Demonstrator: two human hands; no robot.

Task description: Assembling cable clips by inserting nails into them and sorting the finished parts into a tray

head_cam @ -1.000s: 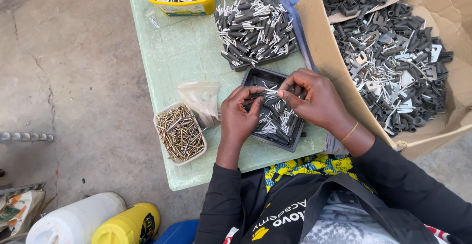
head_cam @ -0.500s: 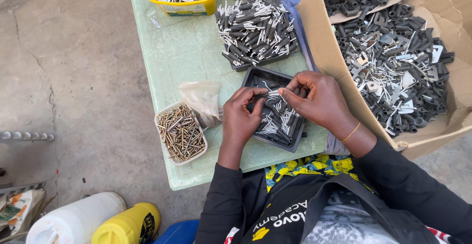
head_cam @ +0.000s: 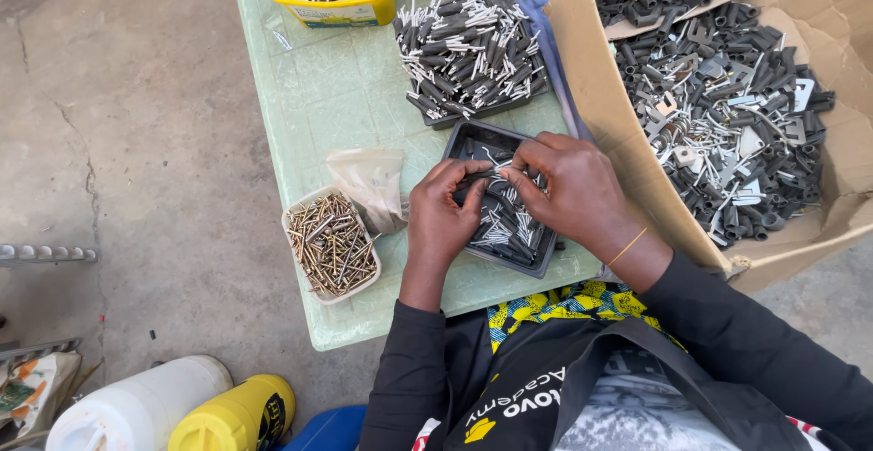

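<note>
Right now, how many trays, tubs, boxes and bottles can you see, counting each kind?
Black trays: 2, one heaped, one under the hands
Tubs: 2, yellow tub, screw tub
Cardboard box: 1
Bottles: 2, white bottle, yellow bottle
Total: 7

one head camera looks steeply down, close over the green table [head_cam: 309, 105]

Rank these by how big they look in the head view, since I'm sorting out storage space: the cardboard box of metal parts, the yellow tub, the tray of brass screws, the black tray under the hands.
1. cardboard box
2. black tray, partly hidden by both hands
3. and 4. yellow tub and tray of brass screws: the tub is cut off by the frame's edge, so unsure.
</note>
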